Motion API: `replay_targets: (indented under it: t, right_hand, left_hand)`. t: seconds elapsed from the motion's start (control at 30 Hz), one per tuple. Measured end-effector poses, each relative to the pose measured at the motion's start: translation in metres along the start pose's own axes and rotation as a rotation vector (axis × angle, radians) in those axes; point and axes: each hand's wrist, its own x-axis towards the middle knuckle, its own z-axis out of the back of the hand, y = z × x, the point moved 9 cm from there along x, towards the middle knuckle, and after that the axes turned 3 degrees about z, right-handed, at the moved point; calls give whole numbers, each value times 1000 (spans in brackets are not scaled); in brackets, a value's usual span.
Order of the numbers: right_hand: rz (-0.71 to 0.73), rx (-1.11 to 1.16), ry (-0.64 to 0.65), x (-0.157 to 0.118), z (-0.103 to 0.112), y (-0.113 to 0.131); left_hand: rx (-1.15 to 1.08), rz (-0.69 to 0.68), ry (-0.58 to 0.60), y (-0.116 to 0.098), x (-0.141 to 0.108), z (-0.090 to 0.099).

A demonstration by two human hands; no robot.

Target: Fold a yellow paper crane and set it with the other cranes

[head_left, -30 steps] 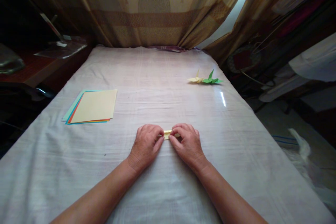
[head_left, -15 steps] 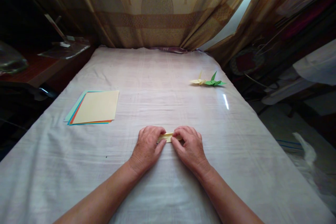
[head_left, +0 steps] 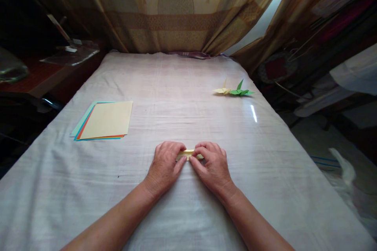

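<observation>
A small strip of folded pale yellow paper (head_left: 188, 153) lies near the front middle of the cloth. My left hand (head_left: 166, 161) pinches its left end between thumb and fingers. At the other end my right hand (head_left: 212, 164) is closed on the same paper, its thumb along the near edge. Both thumb tips nearly meet at the paper's middle. The fingers hide the ends of the strip.
To the left lies a stack of coloured paper sheets (head_left: 106, 120), cream on top. A yellow paper crane (head_left: 223, 91) and a green paper crane (head_left: 241, 92) stand at the far right. A white cloth (head_left: 165, 82) covers the surface; a curtain (head_left: 176, 23) hangs behind it.
My right thumb has slid slightly left along the paper's near edge, closer to the left thumb. More of the strip's right end shows. My left hand has hardly moved.
</observation>
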Motion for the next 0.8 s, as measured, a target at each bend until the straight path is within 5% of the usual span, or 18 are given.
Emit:
replay_targets:
  t: [0.47,0.8]
  right_hand:
    - [57,122,46,1,7,-14]
    - [231,-15,22,-7,7,4]
  left_hand:
    - [-65,-16,78,5,1,2]
    - [93,-243,28,-16,-9,6]
